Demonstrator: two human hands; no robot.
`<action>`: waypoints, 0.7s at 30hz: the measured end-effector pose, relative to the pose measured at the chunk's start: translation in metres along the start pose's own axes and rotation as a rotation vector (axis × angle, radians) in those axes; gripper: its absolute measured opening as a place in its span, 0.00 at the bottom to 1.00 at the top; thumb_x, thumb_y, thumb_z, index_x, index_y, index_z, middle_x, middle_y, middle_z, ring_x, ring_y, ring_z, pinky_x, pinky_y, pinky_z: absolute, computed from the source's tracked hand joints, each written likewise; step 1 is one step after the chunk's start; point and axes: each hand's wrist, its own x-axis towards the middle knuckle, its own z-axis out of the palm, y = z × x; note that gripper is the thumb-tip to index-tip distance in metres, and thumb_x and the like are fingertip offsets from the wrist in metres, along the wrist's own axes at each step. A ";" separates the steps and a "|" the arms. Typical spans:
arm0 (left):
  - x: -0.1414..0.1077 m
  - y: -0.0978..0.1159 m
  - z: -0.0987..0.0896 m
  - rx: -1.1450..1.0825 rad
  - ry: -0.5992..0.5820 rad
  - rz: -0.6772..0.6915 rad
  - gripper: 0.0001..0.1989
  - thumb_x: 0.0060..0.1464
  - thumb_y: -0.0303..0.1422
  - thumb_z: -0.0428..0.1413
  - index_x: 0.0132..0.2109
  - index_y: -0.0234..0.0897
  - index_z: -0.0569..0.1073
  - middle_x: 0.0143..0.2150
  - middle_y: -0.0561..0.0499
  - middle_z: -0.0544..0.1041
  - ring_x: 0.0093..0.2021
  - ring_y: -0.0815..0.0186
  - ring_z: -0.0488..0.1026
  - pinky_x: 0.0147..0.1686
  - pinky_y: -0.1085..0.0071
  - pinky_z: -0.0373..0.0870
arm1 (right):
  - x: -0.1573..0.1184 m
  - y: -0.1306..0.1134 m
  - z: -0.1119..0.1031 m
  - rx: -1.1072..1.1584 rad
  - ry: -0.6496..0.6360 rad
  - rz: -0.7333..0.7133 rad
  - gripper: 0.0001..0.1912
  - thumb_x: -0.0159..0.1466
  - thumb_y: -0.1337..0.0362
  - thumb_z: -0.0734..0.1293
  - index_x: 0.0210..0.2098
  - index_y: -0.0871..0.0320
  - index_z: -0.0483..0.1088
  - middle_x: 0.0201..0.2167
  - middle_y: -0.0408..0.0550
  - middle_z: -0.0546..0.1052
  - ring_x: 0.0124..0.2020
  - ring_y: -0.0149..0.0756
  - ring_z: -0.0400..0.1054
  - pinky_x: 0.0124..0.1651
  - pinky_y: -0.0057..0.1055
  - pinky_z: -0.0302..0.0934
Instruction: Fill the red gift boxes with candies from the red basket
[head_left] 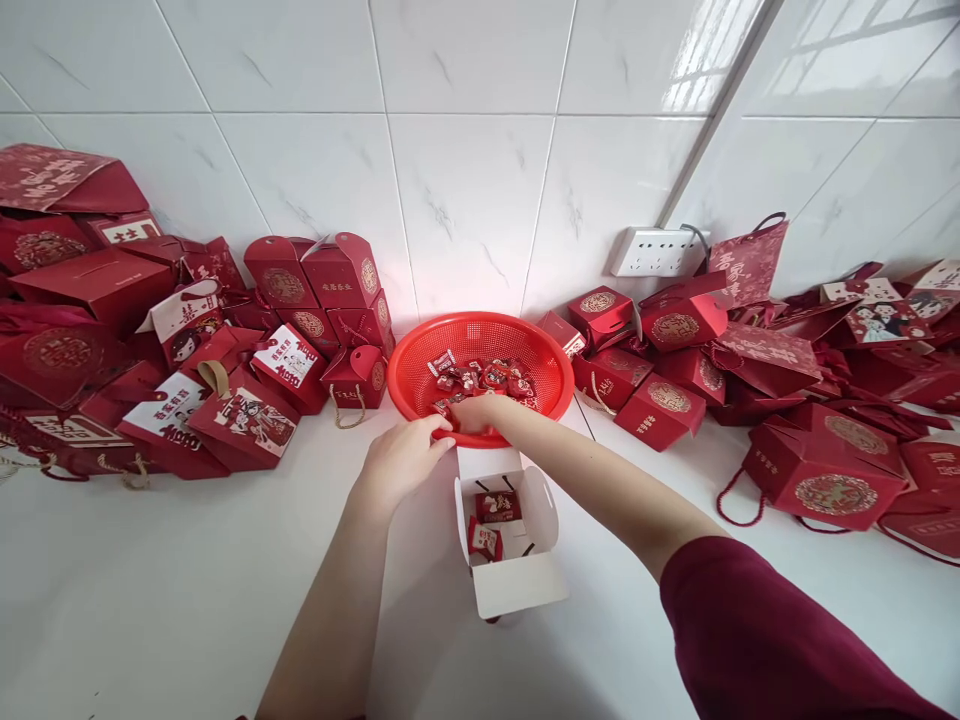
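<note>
Small red packets [517,378] lie in a loose heap under and just beyond the right hand [480,412], inside a perforated red basket [480,330]. From my remote view the fingers of the right hand are hidden among them, so I cannot tell whether it is open or closed on one. The left hand [397,455] is at the basket's near rim, thumb and fingers bent toward each other; I cannot tell whether they pinch anything. I note the rim's curve running close around both hands, its far edge beyond the right hand. Just on the near side of the hands stands an open box [520,590] with a white interior, between the two forearms, its near flap folded outward; two red packets [496,507] are inside. The right forearm passes just beside this box, and a maroon sleeve [750,610] covers its upper part. Left of the left hand, a cord-handled red box [352,372] sits just beside the basket, at the edge of a stacked pile of red boxes [281,275]. Right of the right hand, a second group of red boxes [660,408] begins beside the rim and spreads outward. For lateral movement I have a broad stretch of white tabletop [187,590] left of the left forearm. Beyond the hands rises a marbled tile wall [472,200], with a white power strip [652,252] against it, far right.
</note>
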 end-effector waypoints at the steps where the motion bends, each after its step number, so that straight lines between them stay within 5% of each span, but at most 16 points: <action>1: 0.000 0.000 0.000 0.002 -0.001 0.003 0.15 0.60 0.40 0.49 0.50 0.49 0.75 0.46 0.52 0.82 0.43 0.59 0.77 0.35 0.68 0.63 | 0.000 -0.001 -0.001 0.055 -0.030 -0.030 0.11 0.58 0.69 0.68 0.41 0.61 0.74 0.39 0.55 0.80 0.36 0.44 0.75 0.37 0.37 0.71; 6: -0.001 -0.001 0.001 0.007 0.018 0.002 0.16 0.61 0.41 0.49 0.52 0.49 0.74 0.46 0.52 0.82 0.43 0.57 0.78 0.36 0.67 0.63 | -0.008 -0.004 -0.011 0.363 -0.114 -0.177 0.13 0.66 0.69 0.59 0.47 0.59 0.71 0.43 0.50 0.78 0.34 0.34 0.74 0.35 0.30 0.71; 10: -0.002 -0.001 0.001 0.012 0.037 0.006 0.16 0.61 0.40 0.49 0.53 0.49 0.75 0.45 0.51 0.82 0.44 0.55 0.77 0.37 0.66 0.63 | -0.032 0.003 -0.022 0.505 -0.051 -0.255 0.10 0.67 0.65 0.61 0.44 0.60 0.71 0.43 0.49 0.77 0.37 0.32 0.73 0.38 0.26 0.71; 13: -0.002 0.000 0.002 0.021 0.081 0.036 0.16 0.61 0.40 0.49 0.51 0.48 0.76 0.46 0.50 0.82 0.47 0.53 0.76 0.37 0.65 0.63 | -0.059 0.010 -0.018 0.635 0.114 -0.290 0.07 0.65 0.65 0.64 0.43 0.58 0.69 0.40 0.47 0.74 0.37 0.31 0.72 0.38 0.26 0.70; 16: -0.004 0.003 0.000 -0.034 0.148 0.067 0.13 0.61 0.41 0.50 0.45 0.45 0.77 0.43 0.49 0.82 0.44 0.53 0.76 0.35 0.66 0.63 | -0.096 0.010 -0.004 0.894 0.366 -0.332 0.18 0.65 0.65 0.67 0.53 0.55 0.63 0.32 0.42 0.72 0.32 0.31 0.70 0.34 0.27 0.69; 18: -0.008 0.008 -0.002 -0.161 0.188 0.109 0.15 0.63 0.43 0.48 0.40 0.42 0.76 0.38 0.50 0.82 0.40 0.57 0.76 0.34 0.67 0.63 | -0.123 0.005 0.008 0.998 0.458 -0.392 0.26 0.64 0.64 0.69 0.58 0.54 0.59 0.30 0.40 0.72 0.30 0.29 0.69 0.32 0.26 0.67; 21: -0.018 0.019 -0.008 -0.476 0.173 0.200 0.19 0.64 0.48 0.46 0.36 0.40 0.73 0.34 0.51 0.80 0.35 0.62 0.76 0.34 0.69 0.66 | -0.159 -0.009 0.020 1.115 0.542 -0.509 0.20 0.61 0.64 0.72 0.51 0.56 0.65 0.35 0.43 0.73 0.31 0.28 0.68 0.35 0.27 0.67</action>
